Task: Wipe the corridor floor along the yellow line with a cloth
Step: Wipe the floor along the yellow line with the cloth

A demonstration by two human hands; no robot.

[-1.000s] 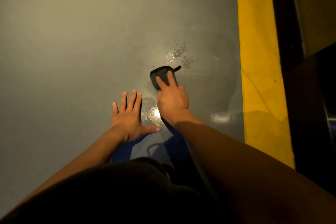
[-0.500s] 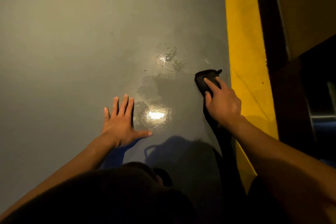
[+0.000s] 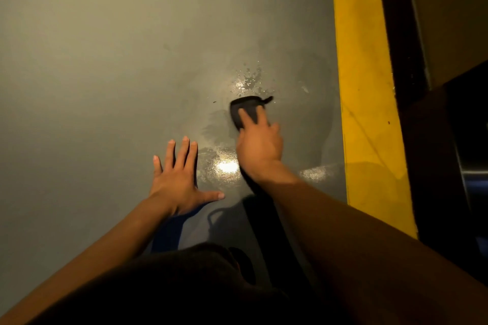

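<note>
On grey floor (image 3: 105, 60), right hand (image 3: 260, 145) presses dark cloth (image 3: 244, 109) flat, 2 fingers extended, well left of yellow line (image 3: 364, 87). Left hand (image 3: 177, 179) splayed, palm down, beside wet patch (image 3: 227, 166).

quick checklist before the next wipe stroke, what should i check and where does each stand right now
1. Cloth under the right hand: ok, fingers press it flat on the floor.
2. Left hand bracing: ok, spread flat on the floor, clear of the cloth.
3. Water droplets wiped up: not ok, they sit just beyond the cloth's far edge.
4. Strip beside the yellow line wiped: cannot tell, a bare stretch of floor lies between cloth and line.
5. Cloth clean enough to go on: cannot tell, it is dark and partly covered.
6. Path to the droplets clear: ok, nothing lies between.
</note>
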